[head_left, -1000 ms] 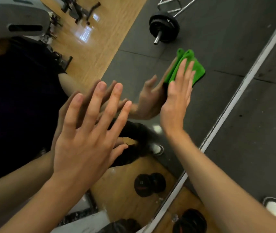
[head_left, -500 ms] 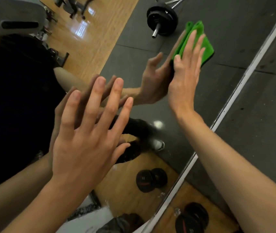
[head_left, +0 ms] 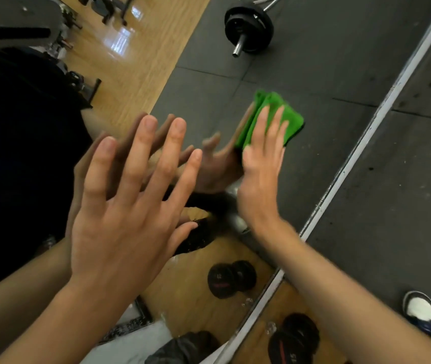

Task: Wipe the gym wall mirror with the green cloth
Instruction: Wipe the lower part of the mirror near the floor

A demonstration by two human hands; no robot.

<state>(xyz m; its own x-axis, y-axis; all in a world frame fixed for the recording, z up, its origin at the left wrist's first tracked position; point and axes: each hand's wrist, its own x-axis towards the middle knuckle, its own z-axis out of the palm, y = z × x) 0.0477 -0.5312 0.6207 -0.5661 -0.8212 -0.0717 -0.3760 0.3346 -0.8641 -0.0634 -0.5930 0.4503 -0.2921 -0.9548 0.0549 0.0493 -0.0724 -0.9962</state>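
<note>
The wall mirror (head_left: 314, 74) fills most of the head view, its pale bottom edge running diagonally at the right. A folded green cloth (head_left: 292, 119) lies flat against the glass. My right hand (head_left: 261, 166) presses on the cloth with straight fingers, covering its lower part. My left hand (head_left: 127, 206) rests flat on the mirror to the left, fingers spread and straight, holding nothing. Both hands' reflections show in the glass just behind them.
The mirror frame edge (head_left: 366, 132) meets the dark rubber floor (head_left: 393, 206) at the right. A dumbbell (head_left: 293, 340) sits on the floor by the mirror's foot, and my shoe (head_left: 424, 311) is at the lower right. Reflected in the glass are a barbell (head_left: 248, 24) and wooden flooring.
My right hand slid the green cloth up the mirror, then back down and left to about where it was a second ago. My left hand stayed planted on the glass.
</note>
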